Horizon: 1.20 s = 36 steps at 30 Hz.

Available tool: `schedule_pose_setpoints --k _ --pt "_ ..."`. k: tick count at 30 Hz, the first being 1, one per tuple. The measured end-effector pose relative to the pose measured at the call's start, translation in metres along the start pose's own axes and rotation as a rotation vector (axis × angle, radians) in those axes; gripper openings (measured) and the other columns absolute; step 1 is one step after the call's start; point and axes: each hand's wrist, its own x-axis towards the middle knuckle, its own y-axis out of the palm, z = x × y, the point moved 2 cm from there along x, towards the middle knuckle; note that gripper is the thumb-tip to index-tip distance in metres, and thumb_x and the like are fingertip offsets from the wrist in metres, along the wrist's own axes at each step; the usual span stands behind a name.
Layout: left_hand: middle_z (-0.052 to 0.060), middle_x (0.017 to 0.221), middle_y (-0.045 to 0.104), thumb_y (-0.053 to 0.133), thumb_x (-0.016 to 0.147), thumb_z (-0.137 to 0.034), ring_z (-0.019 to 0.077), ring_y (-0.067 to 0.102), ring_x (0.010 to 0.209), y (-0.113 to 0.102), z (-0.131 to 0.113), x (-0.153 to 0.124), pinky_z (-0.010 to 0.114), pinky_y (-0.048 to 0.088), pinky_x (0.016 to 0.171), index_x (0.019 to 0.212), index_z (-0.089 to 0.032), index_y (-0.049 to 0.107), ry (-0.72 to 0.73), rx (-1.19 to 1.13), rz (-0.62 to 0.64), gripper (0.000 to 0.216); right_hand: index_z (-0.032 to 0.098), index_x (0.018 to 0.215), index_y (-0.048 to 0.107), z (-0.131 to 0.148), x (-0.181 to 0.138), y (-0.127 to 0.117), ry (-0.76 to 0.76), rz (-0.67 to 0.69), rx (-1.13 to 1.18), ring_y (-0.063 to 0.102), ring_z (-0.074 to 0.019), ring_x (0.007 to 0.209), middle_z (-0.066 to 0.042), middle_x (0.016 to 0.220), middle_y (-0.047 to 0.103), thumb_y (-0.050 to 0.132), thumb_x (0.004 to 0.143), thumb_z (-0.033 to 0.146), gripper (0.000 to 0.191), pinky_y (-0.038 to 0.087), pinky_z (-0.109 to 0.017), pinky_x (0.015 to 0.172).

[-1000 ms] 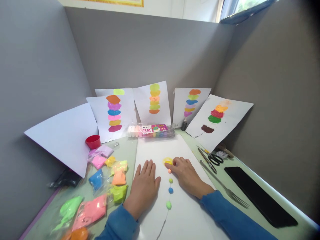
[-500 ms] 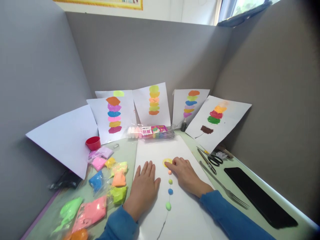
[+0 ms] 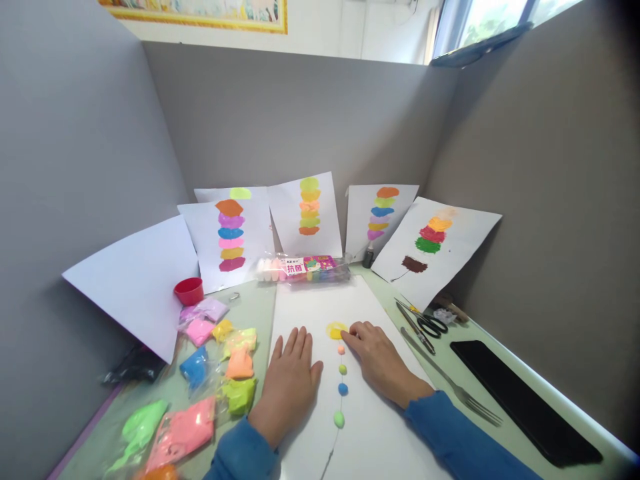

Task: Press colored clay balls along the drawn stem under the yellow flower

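A white sheet (image 3: 320,307) lies on the table before me. My left hand (image 3: 290,383) rests flat on it, fingers stretched out, holding nothing. My right hand (image 3: 380,360) lies on the sheet too, its fingers curled and its fingertips beside a flattened yellow clay disc (image 3: 336,330). Below the disc runs a line of small clay balls: orange (image 3: 341,349), yellow-green (image 3: 343,369), blue (image 3: 343,389) and light green (image 3: 339,419). A thin pencil line continues below them.
Bags of coloured clay (image 3: 200,380) lie at the left, with a red cup (image 3: 189,291) behind them. A clay pack (image 3: 303,268) sits at the back below propped sheets of clay smears (image 3: 310,213). Scissors (image 3: 425,323), a fork (image 3: 455,387) and a black phone (image 3: 520,400) lie at the right.
The view has tilted up slightly, so everything sits lower in the picture. My right fingertips have shifted a little off the yellow disc to its right. The left hand stays flat.
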Motion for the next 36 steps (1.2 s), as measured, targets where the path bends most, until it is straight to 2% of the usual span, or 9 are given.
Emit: schedule_pose_setpoints --k 2,4,8,13,18,23,27,32,36 --pt "0.012 0.144 0.035 0.028 0.094 -0.036 0.0256 0.029 0.135 0.0 0.0 0.0 0.05 0.026 0.11 0.136 -0.009 0.04 0.002 -0.003 -0.004 0.052 0.023 0.114 0.055 0.0 -0.001 0.0 0.001 -0.009 0.0 0.045 -0.0181 0.088 -0.005 0.096 0.054 0.039 0.075 -0.008 0.052 0.032 -0.03 0.073" --pt "0.012 0.144 0.035 0.029 0.094 -0.035 0.0258 0.029 0.135 -0.001 0.0 -0.001 0.05 0.027 0.11 0.136 -0.009 0.041 0.004 0.0 -0.007 0.051 0.025 0.114 0.055 0.0 -0.001 0.0 0.0 -0.009 -0.01 0.045 -0.0179 0.089 -0.005 0.096 0.054 0.039 0.072 -0.009 0.057 0.031 -0.03 0.073" --pt "0.012 0.144 0.036 0.029 0.094 -0.036 0.0257 0.03 0.135 0.0 0.0 0.0 0.049 0.027 0.11 0.136 -0.01 0.042 0.005 0.01 -0.014 0.051 0.027 0.104 0.059 -0.001 -0.002 0.0 -0.023 0.014 -0.022 0.046 -0.0175 0.089 -0.004 0.097 0.055 0.04 0.073 -0.009 0.051 0.029 -0.03 0.072" --pt "0.011 0.144 0.037 0.028 0.094 -0.037 0.0252 0.031 0.135 0.004 0.001 -0.001 0.048 0.028 0.109 0.135 -0.011 0.042 0.014 0.029 -0.045 0.051 0.03 0.116 0.054 0.002 -0.001 -0.004 -0.015 -0.001 0.013 0.045 -0.0174 0.089 -0.004 0.096 0.054 0.04 0.076 -0.006 0.055 0.028 -0.029 0.073" --pt "0.011 0.144 0.037 0.029 0.094 -0.037 0.0252 0.031 0.134 0.005 0.001 -0.001 0.048 0.029 0.109 0.136 -0.011 0.042 0.013 0.037 -0.052 0.051 0.033 0.108 0.058 0.004 0.004 -0.006 -0.028 0.06 0.0 0.045 -0.0174 0.087 -0.003 0.094 0.051 0.042 0.079 -0.002 0.049 0.027 -0.029 0.072" --pt "0.011 0.144 0.037 0.027 0.095 -0.037 0.0249 0.031 0.135 0.004 0.001 -0.001 0.048 0.027 0.11 0.136 -0.011 0.042 0.007 0.031 -0.039 0.051 0.029 0.12 0.052 -0.001 0.001 -0.001 0.029 0.001 0.046 0.045 -0.0178 0.091 -0.005 0.099 0.051 0.039 0.073 -0.008 0.061 0.029 -0.03 0.075" --pt "0.011 0.144 0.037 0.027 0.095 -0.037 0.025 0.031 0.135 0.004 0.002 -0.001 0.047 0.028 0.109 0.136 -0.011 0.042 0.015 0.029 -0.047 0.051 0.024 0.109 0.058 -0.003 -0.001 0.004 0.033 -0.009 0.025 0.045 -0.0181 0.091 -0.006 0.1 0.052 0.039 0.074 -0.007 0.051 0.03 -0.03 0.075" --pt "0.011 0.144 0.037 0.027 0.095 -0.037 0.0249 0.03 0.135 0.005 0.001 -0.001 0.047 0.027 0.11 0.136 -0.011 0.042 0.011 0.031 -0.035 0.051 0.028 0.118 0.053 0.0 0.002 0.001 0.049 0.008 -0.007 0.044 -0.0186 0.09 -0.006 0.099 0.052 0.039 0.076 -0.006 0.056 0.028 -0.03 0.074" --pt "0.012 0.144 0.036 0.03 0.094 -0.035 0.0261 0.03 0.135 0.003 0.001 -0.001 0.049 0.028 0.109 0.136 -0.01 0.042 0.014 0.052 -0.022 0.05 0.029 0.113 0.056 0.002 0.004 -0.002 0.054 0.052 -0.013 0.044 -0.0182 0.086 -0.005 0.095 0.051 0.041 0.074 -0.005 0.054 0.027 -0.03 0.072"
